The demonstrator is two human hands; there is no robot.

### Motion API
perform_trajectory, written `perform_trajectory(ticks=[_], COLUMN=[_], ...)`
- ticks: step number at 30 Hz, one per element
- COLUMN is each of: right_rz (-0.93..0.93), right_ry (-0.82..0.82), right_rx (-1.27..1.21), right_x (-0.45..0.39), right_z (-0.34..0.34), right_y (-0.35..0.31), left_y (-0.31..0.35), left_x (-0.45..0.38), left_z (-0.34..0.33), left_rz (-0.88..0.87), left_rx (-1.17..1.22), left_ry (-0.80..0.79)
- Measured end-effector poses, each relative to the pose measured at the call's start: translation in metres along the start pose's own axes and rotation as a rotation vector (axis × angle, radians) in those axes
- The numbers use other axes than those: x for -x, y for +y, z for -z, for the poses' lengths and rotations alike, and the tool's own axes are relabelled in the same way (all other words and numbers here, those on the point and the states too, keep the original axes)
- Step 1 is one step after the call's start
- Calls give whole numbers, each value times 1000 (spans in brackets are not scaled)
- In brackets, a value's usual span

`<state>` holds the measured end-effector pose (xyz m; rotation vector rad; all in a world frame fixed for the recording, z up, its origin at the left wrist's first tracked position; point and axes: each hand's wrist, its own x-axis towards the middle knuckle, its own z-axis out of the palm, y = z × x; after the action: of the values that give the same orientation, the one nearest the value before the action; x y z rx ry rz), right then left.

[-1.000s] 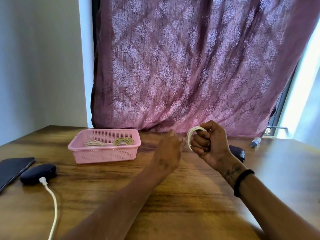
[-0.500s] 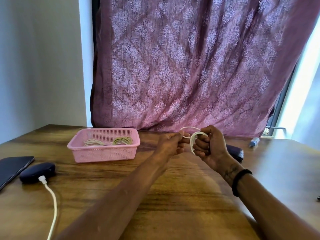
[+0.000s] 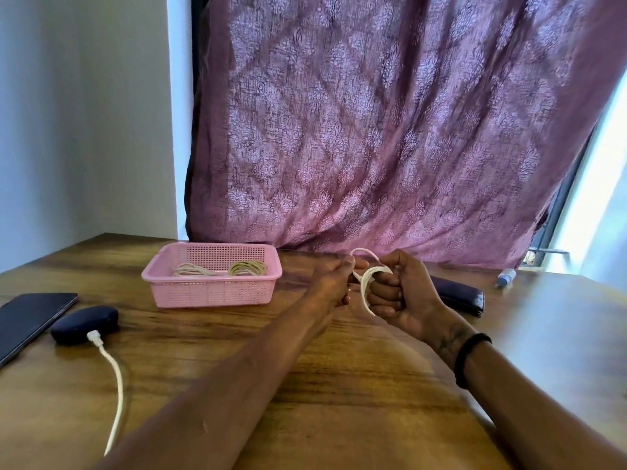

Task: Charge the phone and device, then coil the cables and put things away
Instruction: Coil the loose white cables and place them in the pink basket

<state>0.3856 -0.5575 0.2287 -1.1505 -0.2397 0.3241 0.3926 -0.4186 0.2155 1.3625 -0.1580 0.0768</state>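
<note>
A brown wooden table (image 3: 339, 385) stands before a mauve patterned curtain (image 3: 390, 130). Left of the pink perforated plastic basket (image 3: 210, 293) lie a dark flat phone (image 3: 30, 317) and a navy oval device (image 3: 84, 323) with a white charging cable (image 3: 117, 385) plugged in. Two coiled cables (image 3: 217, 269) sit inside the basket. Right of it, the left hand (image 3: 334, 283) pinches a loose cable end while the right hand (image 3: 400, 293) grips a white cable coil (image 3: 366, 286). Beyond lies a dark wallet (image 3: 458, 295).

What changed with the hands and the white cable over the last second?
The left hand closed in on the right hand and now pinches the free end of the white cable, looping it over the coil in the right hand's grip. The pink basket, the phone and the plugged-in dark device stayed put.
</note>
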Motion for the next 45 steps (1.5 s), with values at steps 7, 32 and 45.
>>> perform_trajectory(ticks=[7,32,45], right_rz=[114,224,260], right_ry=[54,410,279], right_rx=[62,-51,-76], right_x=[-1,-7,-11], right_z=[-5,16,13], right_y=[6,-2,0], left_y=[0,-9,-9], left_x=[-2,-6,-3], left_z=[-9,-7,1], left_rz=[-61,-204,88], left_rx=[-4,-306,-54], left_ry=[-41,-255,-341])
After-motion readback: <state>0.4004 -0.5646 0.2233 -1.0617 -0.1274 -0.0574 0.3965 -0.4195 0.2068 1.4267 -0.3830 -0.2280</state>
